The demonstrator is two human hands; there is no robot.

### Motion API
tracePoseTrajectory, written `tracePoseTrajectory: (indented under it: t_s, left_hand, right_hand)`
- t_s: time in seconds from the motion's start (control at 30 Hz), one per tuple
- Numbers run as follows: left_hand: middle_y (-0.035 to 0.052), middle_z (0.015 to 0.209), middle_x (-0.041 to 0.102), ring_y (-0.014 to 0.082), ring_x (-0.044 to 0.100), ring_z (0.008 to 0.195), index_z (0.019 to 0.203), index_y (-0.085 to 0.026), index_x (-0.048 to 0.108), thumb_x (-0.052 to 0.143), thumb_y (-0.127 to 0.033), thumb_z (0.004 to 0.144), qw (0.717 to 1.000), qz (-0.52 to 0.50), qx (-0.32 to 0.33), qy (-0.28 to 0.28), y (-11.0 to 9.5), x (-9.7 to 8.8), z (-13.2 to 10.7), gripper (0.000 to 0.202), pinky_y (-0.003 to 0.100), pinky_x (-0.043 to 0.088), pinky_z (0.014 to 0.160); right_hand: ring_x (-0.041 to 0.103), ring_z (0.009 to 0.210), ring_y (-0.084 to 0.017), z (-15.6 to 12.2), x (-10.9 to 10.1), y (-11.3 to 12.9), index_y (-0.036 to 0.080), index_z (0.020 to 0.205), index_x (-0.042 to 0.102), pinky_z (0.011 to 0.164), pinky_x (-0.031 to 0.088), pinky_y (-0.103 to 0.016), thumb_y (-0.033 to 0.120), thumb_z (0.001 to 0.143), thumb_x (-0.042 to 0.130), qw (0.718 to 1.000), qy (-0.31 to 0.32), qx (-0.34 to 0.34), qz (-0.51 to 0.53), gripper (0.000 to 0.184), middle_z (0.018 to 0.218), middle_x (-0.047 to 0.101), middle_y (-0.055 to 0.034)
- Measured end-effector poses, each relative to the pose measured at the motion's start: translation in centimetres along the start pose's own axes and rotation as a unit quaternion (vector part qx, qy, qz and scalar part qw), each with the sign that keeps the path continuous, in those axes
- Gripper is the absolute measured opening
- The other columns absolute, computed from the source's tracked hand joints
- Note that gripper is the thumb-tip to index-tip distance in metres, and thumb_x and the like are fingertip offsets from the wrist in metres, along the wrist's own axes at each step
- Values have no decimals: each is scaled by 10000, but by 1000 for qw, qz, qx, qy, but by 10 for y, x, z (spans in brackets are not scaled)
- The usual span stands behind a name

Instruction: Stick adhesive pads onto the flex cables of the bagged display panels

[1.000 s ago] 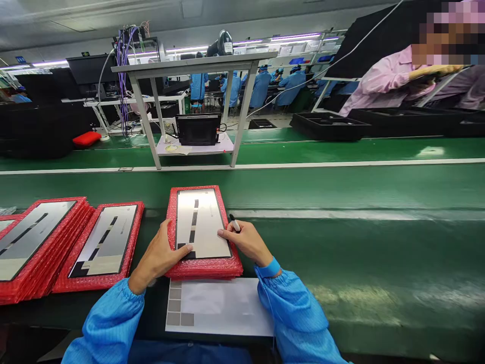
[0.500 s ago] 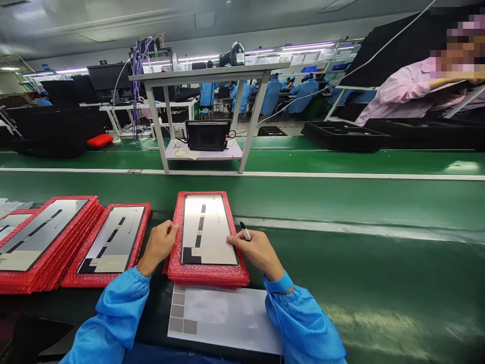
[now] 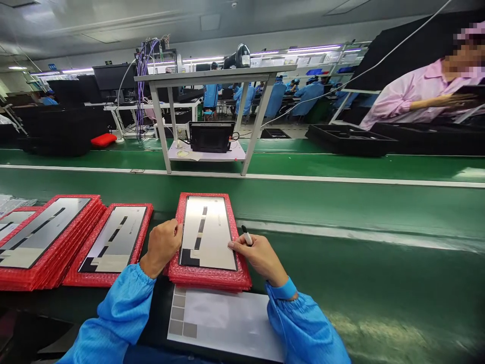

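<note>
A silver panel (image 3: 210, 230) with black patches lies in red bubble wrap (image 3: 208, 276) on top of a small stack in front of me. My left hand (image 3: 163, 245) is curled against the left edge of that stack, gripping the wrap. My right hand (image 3: 257, 257) rests at the panel's right edge, one fingertip on the panel, and holds a black marker pen (image 3: 246, 235) with its tip pointing up and away. Both arms wear blue sleeves.
A white sheet with grey squares (image 3: 223, 323) lies just before the stack. More red-wrapped panels (image 3: 113, 242) and a taller pile (image 3: 41, 237) sit to the left. A white frame stand with a small monitor (image 3: 210, 136) straddles the green belt (image 3: 341, 202). A person in pink (image 3: 409, 96) works at far right by black trays (image 3: 348, 136).
My left hand slid off the panel's near corner to its left edge and curled closed on the wrap. The right hand with the pen has hardly moved. The view shifted slightly.
</note>
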State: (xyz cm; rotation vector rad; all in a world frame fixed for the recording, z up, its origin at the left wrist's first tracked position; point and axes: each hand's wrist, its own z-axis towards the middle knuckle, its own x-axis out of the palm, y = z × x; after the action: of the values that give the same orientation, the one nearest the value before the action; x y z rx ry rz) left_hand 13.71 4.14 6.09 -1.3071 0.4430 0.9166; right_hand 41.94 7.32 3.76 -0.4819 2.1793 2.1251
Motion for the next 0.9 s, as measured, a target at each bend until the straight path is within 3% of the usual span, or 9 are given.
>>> tracePoseTrajectory:
  t_s: [0.2,0.37,0.5,0.6,0.67,0.73,0.8,0.9]
  left_hand:
    - [-1,666,559,160,522,641,697,-195,553,608,-391,971,991,-123,-39,19,-1,-1,7,341,287,315,647]
    - [0,812,637,134,608,695,942,-149,635,533,-535,1044,951,-289,-92,66,4,9,14,412,296,520,692]
    - [35,870,710,151,674,741,1009,-127,683,683,-522,962,912,-380,-93,124,-6,20,19,398,314,571,723]
    - [66,894,755,177,711,777,1000,-113,720,791,-491,858,890,-421,-92,151,-5,14,24,410,325,581,754]
    - [88,933,778,208,736,825,1038,-104,735,838,-497,784,880,-439,-100,149,8,-6,24,479,329,581,785]
    - [108,934,789,251,754,843,1066,-88,743,894,-507,694,876,-443,-119,150,33,-40,20,580,339,588,782]
    - [123,921,794,267,763,827,1061,-85,751,924,-501,646,878,-432,-149,143,67,-82,13,613,345,602,766]
    - [121,860,796,256,760,729,983,-98,758,940,-494,626,886,-396,-205,128,122,-141,2,564,323,613,667]
  right_hand:
    - [460,586,-167,1,-2,0,181,572,643,592,360,-317,539,669,826,1000,15,12,-3,414,569,560,-1]
    - [493,595,-195,6,-6,-5,187,594,695,580,389,-329,605,651,825,998,40,39,-5,442,606,612,-37]
    - [549,610,-225,11,-10,-10,184,620,741,559,430,-329,642,630,830,997,54,61,-15,466,648,670,-72]
    - [526,554,-192,12,-14,-8,176,642,740,492,396,-293,658,649,835,997,46,53,-11,491,622,654,-57]
    - [443,489,-147,11,-16,-4,172,644,716,443,331,-269,688,648,839,999,9,38,9,530,549,572,-19]
    - [346,453,-114,9,-18,-1,175,641,680,418,275,-257,743,619,845,998,-36,33,45,592,491,448,31]
    - [288,452,-97,8,-18,1,182,642,645,416,244,-247,786,601,844,994,-62,36,79,637,487,364,67]
    - [279,462,-91,8,-17,-1,186,644,622,423,237,-240,791,610,849,993,-63,41,92,647,500,348,76]
